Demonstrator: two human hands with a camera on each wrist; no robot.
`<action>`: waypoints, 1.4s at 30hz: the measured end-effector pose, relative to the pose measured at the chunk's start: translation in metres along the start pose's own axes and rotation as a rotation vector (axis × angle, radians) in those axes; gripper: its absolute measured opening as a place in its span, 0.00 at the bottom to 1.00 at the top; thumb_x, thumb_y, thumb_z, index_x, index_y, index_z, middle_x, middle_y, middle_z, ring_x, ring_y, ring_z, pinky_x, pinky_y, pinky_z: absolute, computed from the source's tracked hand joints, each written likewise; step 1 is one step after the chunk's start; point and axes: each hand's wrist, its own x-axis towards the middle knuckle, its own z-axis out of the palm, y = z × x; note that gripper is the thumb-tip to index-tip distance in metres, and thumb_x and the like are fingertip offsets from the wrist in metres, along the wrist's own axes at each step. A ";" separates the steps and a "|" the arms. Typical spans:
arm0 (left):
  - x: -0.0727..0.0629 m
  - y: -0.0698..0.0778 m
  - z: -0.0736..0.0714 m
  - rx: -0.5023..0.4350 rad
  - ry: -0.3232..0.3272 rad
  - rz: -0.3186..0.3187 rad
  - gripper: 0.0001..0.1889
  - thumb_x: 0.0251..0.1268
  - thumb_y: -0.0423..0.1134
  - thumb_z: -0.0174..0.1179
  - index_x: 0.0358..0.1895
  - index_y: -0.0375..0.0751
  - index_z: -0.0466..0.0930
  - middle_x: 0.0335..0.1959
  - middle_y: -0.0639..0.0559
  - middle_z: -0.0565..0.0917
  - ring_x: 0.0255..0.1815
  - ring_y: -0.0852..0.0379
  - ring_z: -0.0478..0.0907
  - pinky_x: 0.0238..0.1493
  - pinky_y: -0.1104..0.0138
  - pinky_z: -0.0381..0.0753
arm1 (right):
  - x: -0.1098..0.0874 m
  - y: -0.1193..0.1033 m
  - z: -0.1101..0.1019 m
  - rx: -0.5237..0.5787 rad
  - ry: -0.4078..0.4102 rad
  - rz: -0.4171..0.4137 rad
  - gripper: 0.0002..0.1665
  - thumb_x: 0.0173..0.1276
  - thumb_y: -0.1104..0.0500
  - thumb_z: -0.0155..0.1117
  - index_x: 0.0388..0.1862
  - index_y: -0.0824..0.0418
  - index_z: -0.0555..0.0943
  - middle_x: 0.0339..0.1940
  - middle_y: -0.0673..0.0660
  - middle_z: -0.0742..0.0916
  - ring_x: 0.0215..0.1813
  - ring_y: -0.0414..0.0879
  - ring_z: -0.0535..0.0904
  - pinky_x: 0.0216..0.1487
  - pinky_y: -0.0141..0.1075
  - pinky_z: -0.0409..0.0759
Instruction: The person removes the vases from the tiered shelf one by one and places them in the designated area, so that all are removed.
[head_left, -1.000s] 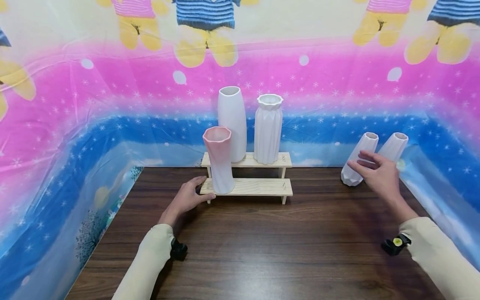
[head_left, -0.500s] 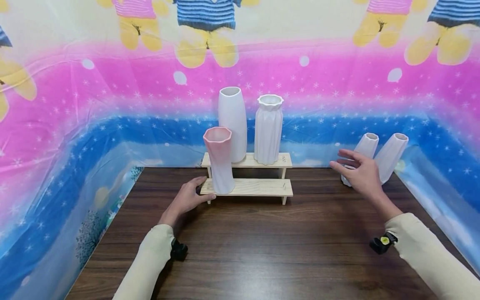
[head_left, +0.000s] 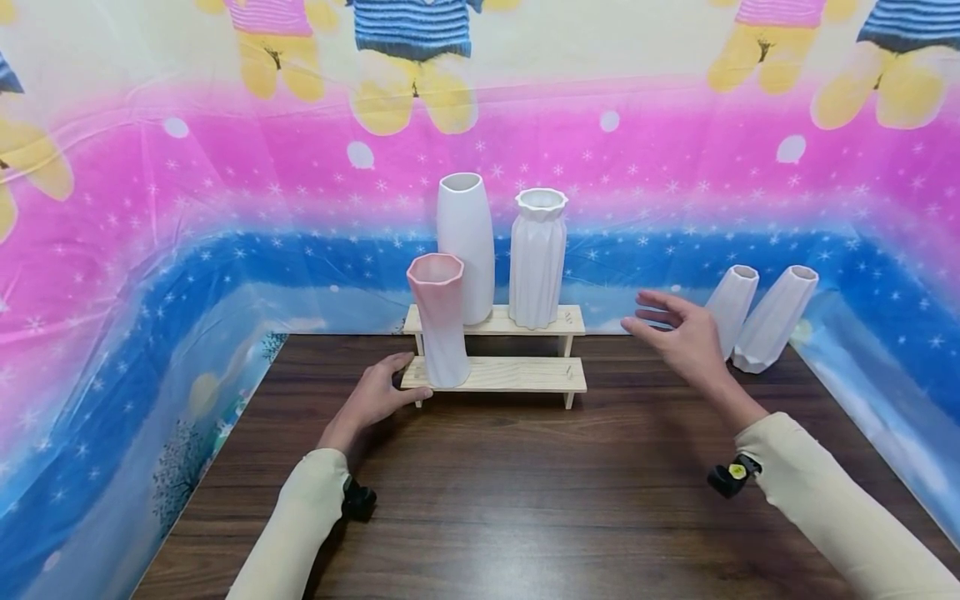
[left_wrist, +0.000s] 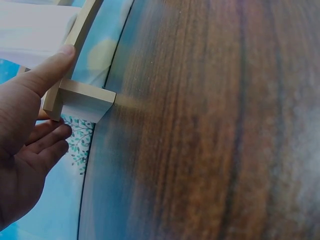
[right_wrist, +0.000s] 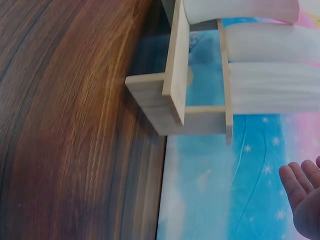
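Observation:
A two-step wooden display stand (head_left: 517, 375) stands at the table's back edge. At the left end of its lower board is my left hand (head_left: 375, 390), thumb along the front edge and fingers around the end; the left wrist view shows this thumb grip too. On that board stands a pink-and-white vase (head_left: 438, 325). The upper board bears a tall smooth white vase (head_left: 472, 242) and a fluted white vase with a frilled rim (head_left: 537, 258). My right hand (head_left: 682, 337) hovers holding nothing, fingers spread, between the stand and two slim faceted white vases.
The two slim vases, a left one (head_left: 735, 304) and a right one (head_left: 776, 321), are at the table's back right corner; my right hand partly hides the left one. Dark wooden table (head_left: 525, 500) fills the foreground. A printed cloth (head_left: 637, 200) hangs close behind and along both sides.
My right hand has moved left from in front of the slim vases toward the stand, uncovering the right one. My left hand and the stand have stayed put.

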 end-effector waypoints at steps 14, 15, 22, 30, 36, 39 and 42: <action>-0.001 0.001 0.000 -0.007 0.002 -0.005 0.47 0.63 0.55 0.72 0.78 0.33 0.61 0.78 0.33 0.63 0.78 0.34 0.60 0.71 0.40 0.68 | 0.010 -0.019 0.034 0.085 -0.051 -0.036 0.39 0.63 0.44 0.78 0.69 0.57 0.79 0.63 0.59 0.86 0.60 0.54 0.85 0.52 0.33 0.85; -0.001 0.001 0.000 -0.005 0.002 -0.005 0.47 0.63 0.55 0.71 0.78 0.33 0.61 0.78 0.33 0.63 0.78 0.34 0.60 0.71 0.40 0.68 | 0.011 -0.020 0.037 0.097 -0.057 -0.042 0.38 0.63 0.45 0.78 0.69 0.58 0.80 0.62 0.60 0.86 0.60 0.55 0.85 0.52 0.34 0.85; 0.000 0.000 0.000 -0.001 -0.001 -0.009 0.48 0.64 0.56 0.71 0.78 0.32 0.61 0.78 0.33 0.63 0.78 0.33 0.60 0.71 0.39 0.67 | 0.014 -0.030 0.051 0.164 -0.103 -0.046 0.38 0.62 0.47 0.79 0.68 0.58 0.80 0.61 0.61 0.86 0.60 0.57 0.85 0.52 0.36 0.86; 0.002 0.001 -0.001 -0.003 -0.006 -0.028 0.48 0.63 0.57 0.71 0.78 0.33 0.61 0.78 0.33 0.63 0.78 0.33 0.59 0.72 0.39 0.66 | 0.016 -0.040 0.069 0.199 -0.149 -0.028 0.38 0.61 0.46 0.80 0.67 0.59 0.80 0.61 0.63 0.86 0.59 0.58 0.85 0.54 0.44 0.86; 0.001 0.000 0.000 -0.002 -0.001 -0.019 0.48 0.63 0.57 0.71 0.78 0.33 0.62 0.78 0.33 0.63 0.78 0.33 0.60 0.71 0.39 0.66 | 0.016 -0.046 0.085 0.226 -0.176 -0.038 0.38 0.61 0.46 0.80 0.68 0.59 0.80 0.61 0.61 0.86 0.59 0.58 0.85 0.52 0.47 0.87; 0.001 0.000 0.000 -0.002 0.002 -0.016 0.48 0.63 0.56 0.71 0.78 0.33 0.62 0.78 0.33 0.64 0.78 0.33 0.60 0.71 0.39 0.66 | 0.016 -0.049 0.094 0.232 -0.177 -0.057 0.37 0.62 0.47 0.79 0.67 0.59 0.80 0.60 0.60 0.87 0.59 0.56 0.85 0.53 0.45 0.87; 0.000 -0.001 0.001 -0.001 0.005 -0.015 0.48 0.63 0.56 0.71 0.78 0.33 0.62 0.78 0.33 0.64 0.78 0.33 0.60 0.71 0.39 0.67 | 0.017 -0.051 0.103 0.243 -0.182 -0.069 0.37 0.63 0.47 0.79 0.67 0.60 0.80 0.60 0.61 0.86 0.59 0.54 0.85 0.55 0.44 0.86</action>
